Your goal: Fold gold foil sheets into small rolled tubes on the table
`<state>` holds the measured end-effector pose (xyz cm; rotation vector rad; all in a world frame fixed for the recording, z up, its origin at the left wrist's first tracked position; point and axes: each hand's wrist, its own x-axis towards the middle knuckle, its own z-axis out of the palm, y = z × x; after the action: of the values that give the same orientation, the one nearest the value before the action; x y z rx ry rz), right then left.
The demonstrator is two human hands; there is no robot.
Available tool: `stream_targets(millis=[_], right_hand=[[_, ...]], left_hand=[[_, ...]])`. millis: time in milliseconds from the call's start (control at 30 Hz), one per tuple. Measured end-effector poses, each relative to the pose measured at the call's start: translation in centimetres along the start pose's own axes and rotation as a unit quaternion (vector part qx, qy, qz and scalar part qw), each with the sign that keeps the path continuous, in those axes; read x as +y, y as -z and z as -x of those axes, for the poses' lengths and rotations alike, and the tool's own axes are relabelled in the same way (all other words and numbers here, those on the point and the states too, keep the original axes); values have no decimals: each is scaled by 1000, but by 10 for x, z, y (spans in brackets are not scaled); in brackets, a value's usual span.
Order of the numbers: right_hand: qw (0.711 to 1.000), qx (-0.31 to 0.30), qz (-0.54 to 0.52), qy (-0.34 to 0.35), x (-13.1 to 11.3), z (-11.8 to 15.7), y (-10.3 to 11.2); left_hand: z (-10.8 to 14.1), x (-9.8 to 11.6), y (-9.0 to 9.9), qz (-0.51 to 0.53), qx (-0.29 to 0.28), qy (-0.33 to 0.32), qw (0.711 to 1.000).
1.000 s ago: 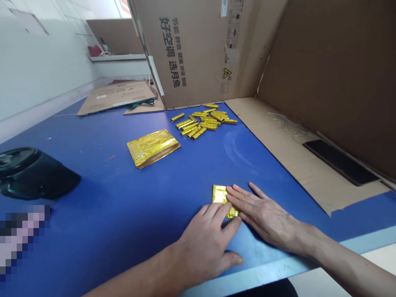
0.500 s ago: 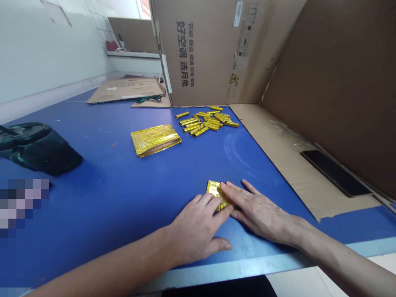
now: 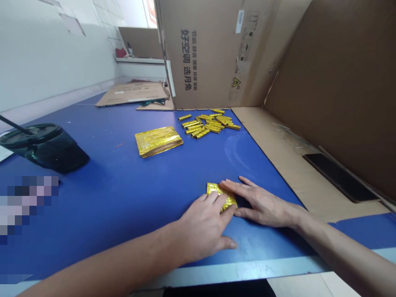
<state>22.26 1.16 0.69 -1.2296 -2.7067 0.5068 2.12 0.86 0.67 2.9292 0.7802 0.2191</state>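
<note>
A small piece of shiny gold foil lies flat on the blue table, partly covered by both hands. My left hand rests on its near side, with slightly bent fingers pressing down and the thumb held apart on the tabletop. From the right, my right hand reaches over the foil's right side. Its fingers are outstretched, their tips on the foil, and the thumb lies along its near corner. Neither hand grips around anything. Beyond them sits a stack of gold foil sheets, and farther back a loose heap of narrow folded gold strips.
A dark green cup with a straw stands at the left. Large cardboard panels rise behind and to the right. A black phone lies on cardboard at the right. Flattened cardboard lies at the back left.
My right hand has drawn slightly back with its fingers less flat on the foil, so more of the foil shows. The view has shifted a little. My left hand still presses the foil.
</note>
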Motion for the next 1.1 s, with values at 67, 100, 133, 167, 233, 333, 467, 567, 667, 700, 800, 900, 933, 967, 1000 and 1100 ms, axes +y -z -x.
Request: stream_targets(millis=[67,100,133,167,233,333,467,567,667,700,800,900,933,967,1000,1100], right_hand=[[1000,6,-4,1,1,1,-1],[1000,7,-4,0,1,1,-2],[1000,5,-4,0,1,2,-2],[1000,3,-4,1,1,2,-3],[1000,1,-5,2,2,3,-4],[1000,0,-6,1,1,3,-4],[1000,-11,-2,-5,1,4,-4],[1000,-18,6,-21,0,7,-3],[998,-22,24,-54,0,9,-1],[997,-22,32,-64,1,9,-1],[995,-20,58,-85,2,9,0],[992,-25,80,-98,3,8,-1],[991,-27,83,-99,4,8,0],[991,-26,83,-98,4,7,0],[991,-25,83,-97,5,7,0],[991,-30,88,-96,4,7,2]], left_hand=[[3,1,-3,5,3,1,1000],[5,1,-4,6,2,3,1000],[6,1,-5,7,0,2,1000],[7,0,-5,7,-5,-2,1000],[10,-1,-6,7,-18,-11,1000],[13,-1,-9,15,-39,-13,999],[16,1,-11,30,-49,-20,998],[17,2,-10,35,-54,-19,998],[16,1,-9,41,-62,-15,997],[15,1,-8,44,-65,-15,997],[14,1,-8,54,-75,-13,996],[14,1,-8,65,-79,-10,995],[14,1,-8,69,-81,-10,994],[14,1,-8,73,-82,-11,994],[14,1,-9,76,-84,-13,993],[16,2,-11,82,-85,-14,993]])
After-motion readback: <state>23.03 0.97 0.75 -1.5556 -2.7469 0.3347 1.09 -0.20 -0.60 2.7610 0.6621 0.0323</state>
